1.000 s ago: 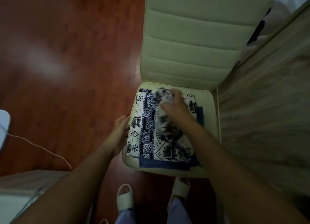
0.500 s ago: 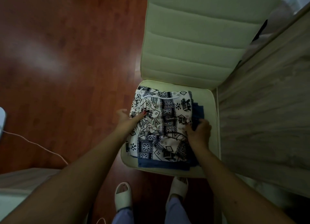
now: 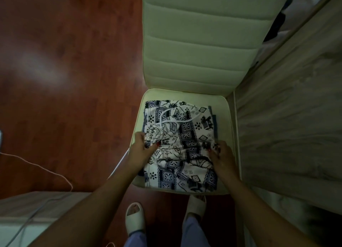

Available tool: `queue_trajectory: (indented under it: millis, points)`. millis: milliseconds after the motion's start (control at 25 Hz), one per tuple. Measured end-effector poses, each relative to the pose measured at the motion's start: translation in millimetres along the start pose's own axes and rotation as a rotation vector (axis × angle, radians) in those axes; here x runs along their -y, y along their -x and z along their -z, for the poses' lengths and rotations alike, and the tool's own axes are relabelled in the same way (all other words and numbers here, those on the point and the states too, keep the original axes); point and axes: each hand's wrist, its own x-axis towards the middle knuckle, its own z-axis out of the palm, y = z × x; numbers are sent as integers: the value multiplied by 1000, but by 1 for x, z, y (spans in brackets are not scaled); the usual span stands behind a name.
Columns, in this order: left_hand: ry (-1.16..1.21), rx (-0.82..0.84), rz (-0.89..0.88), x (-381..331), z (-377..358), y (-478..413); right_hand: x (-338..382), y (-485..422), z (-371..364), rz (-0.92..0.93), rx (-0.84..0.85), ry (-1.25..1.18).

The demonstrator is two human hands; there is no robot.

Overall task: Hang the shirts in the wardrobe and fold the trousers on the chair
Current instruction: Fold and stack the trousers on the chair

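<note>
Cream padded upholstery, ribbed across the backrest and smooth on the seat, is covering the chair. Soft printed trousers in white with navy blocks and diamonds are lying folded into a rough square on that seat, a white drawstring looping loosely over the top layer and a plain blue cloth edge showing just beneath on the right side. Both hands are resting on the stack's near half. The left hand is pinching a bunched fold at the left edge, thumb and fingers closed on the fabric. The right hand is gripping the cloth at the right edge, fingertips curled into it. Glossy reddish wood floor is spreading out on the left; grey wood-grain panelling is standing right of the chair.
</note>
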Motion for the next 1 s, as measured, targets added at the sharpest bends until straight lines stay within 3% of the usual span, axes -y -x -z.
queue_trajectory:
  millis: [80,160,240,360,440,520,720,1000]
  points:
    - [-70,-158,12,8,1,-6,-4,-12,-4,-78,-68,4]
    - [-39,-117,103,11,4,-13,-6,-22,-6,-275,-28,-202]
    - [78,-18,231,10,5,-22,-8,-28,-7,-415,128,-391]
    - [-128,-18,286,8,3,-31,-9,-35,-7,-433,225,-519]
    - [-98,13,285,4,3,-31,-8,-35,-9,-455,260,-640]
    - [61,125,286,-2,3,-31,-6,-31,-12,-443,276,-739]
    - [81,290,192,-33,17,-1,16,19,12,-303,188,-821]
    - [-20,500,-179,-212,58,140,98,190,168,-86,-115,-1007]
